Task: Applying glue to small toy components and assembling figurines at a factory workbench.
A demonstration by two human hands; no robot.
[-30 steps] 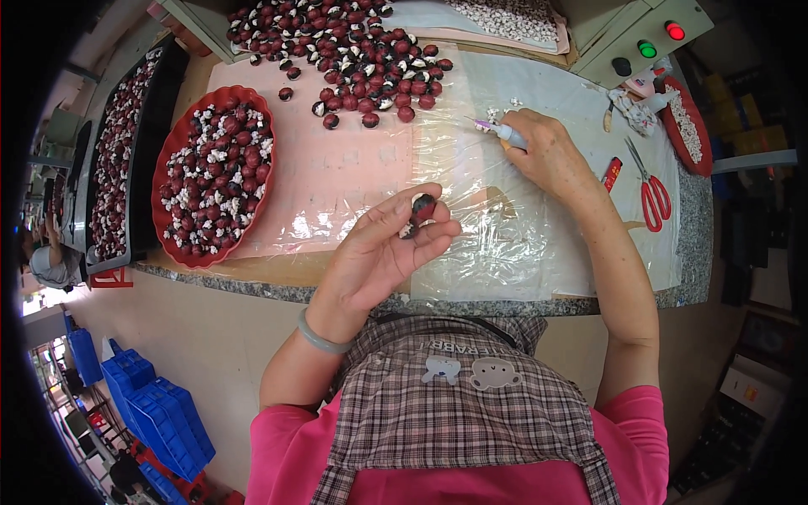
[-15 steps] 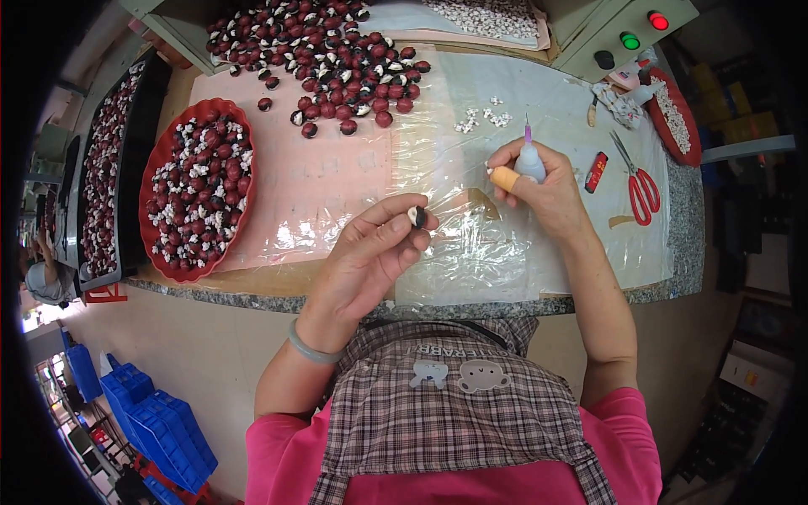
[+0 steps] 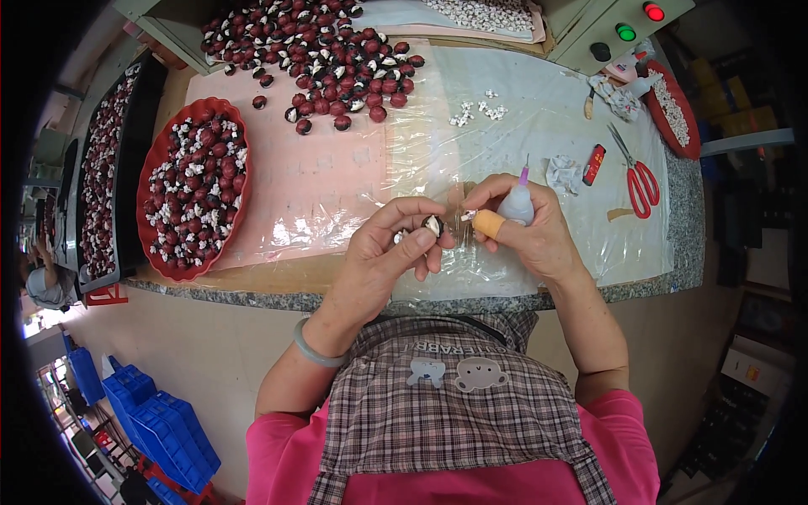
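My left hand point(image 3: 383, 244) pinches a small round dark piece with a white patch point(image 3: 434, 225) between thumb and fingers. A second small pale thing point(image 3: 400, 236) shows against those fingers, too small to make out. Close by on the right, my right hand point(image 3: 534, 227) grips a translucent squeeze bottle point(image 3: 517, 204) with a purple needle tip point(image 3: 523, 175) pointing up. The same hand pinches a tiny white piece point(image 3: 469, 216) at its fingertips, beside an orange finger cover point(image 3: 488, 223). The two hands are almost touching above the plastic-covered worktop point(image 3: 337, 202).
A red scalloped bowl point(image 3: 244, 198) of red-black balls and white bits stands left. Behind lie a heap of such balls point(image 3: 320, 71) and loose white pieces point(image 3: 480, 111). Right are crumpled tissue point(image 3: 564, 174), a red lighter point(image 3: 594, 165), scissors point(image 3: 643, 189) and a red dish point(image 3: 686, 151).
My right hand has come left and down, bringing the tiny white piece near the dark piece. My left hand has shifted slightly right. Crumpled tissue formerly behind my right hand now shows.
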